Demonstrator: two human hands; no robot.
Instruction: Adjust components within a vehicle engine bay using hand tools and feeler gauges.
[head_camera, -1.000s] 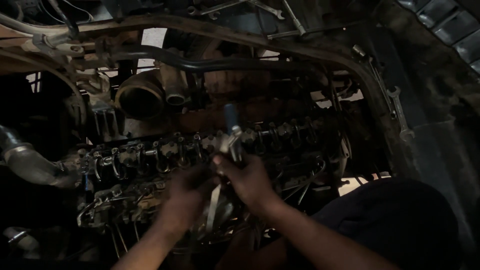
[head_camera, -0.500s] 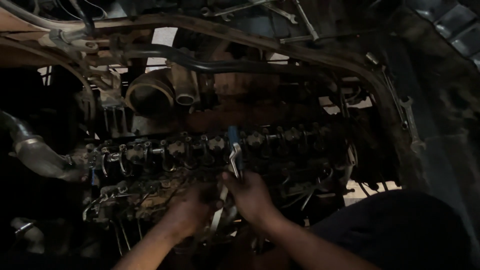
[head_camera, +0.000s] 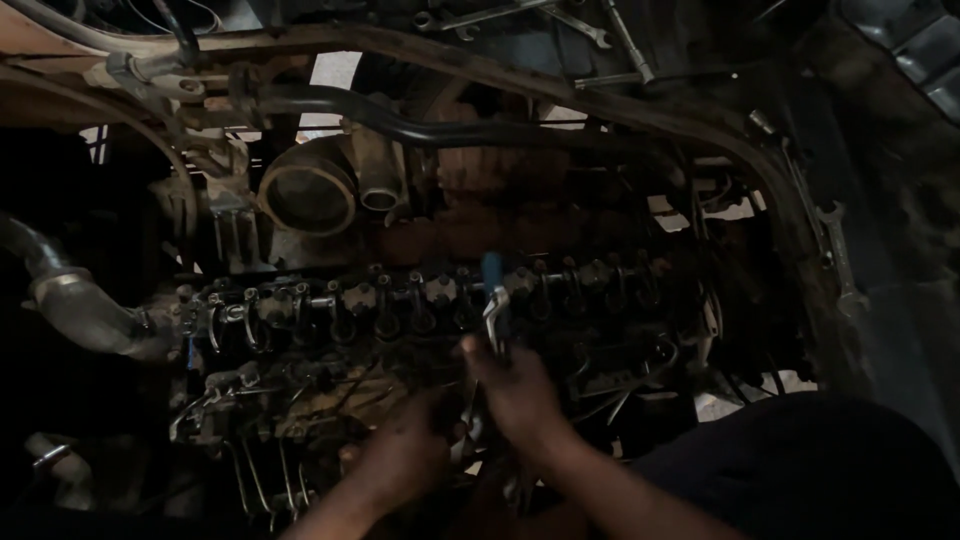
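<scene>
I look down into a dark, greasy engine bay. A row of rocker arms (head_camera: 420, 295) runs across the open engine top. My right hand (head_camera: 515, 385) grips a blue-handled tool (head_camera: 494, 290) whose metal end stands upright against that row. My left hand (head_camera: 405, 455) is lower, blurred, resting among the thin metal fuel pipes (head_camera: 265, 470) by the pump; I cannot make out anything held in it.
A round turbo opening (head_camera: 308, 195) and a black hose (head_camera: 420, 125) sit behind the engine. A ribbed metal pipe (head_camera: 75, 310) enters at left. Several spanners (head_camera: 560, 15) lie on the top ledge, another spanner (head_camera: 835, 250) on the right frame rail.
The view has shifted so that the engine sits further right and lower. Both hands have sunk lower along the engine side; the right one still holds the blue-handled tool.
</scene>
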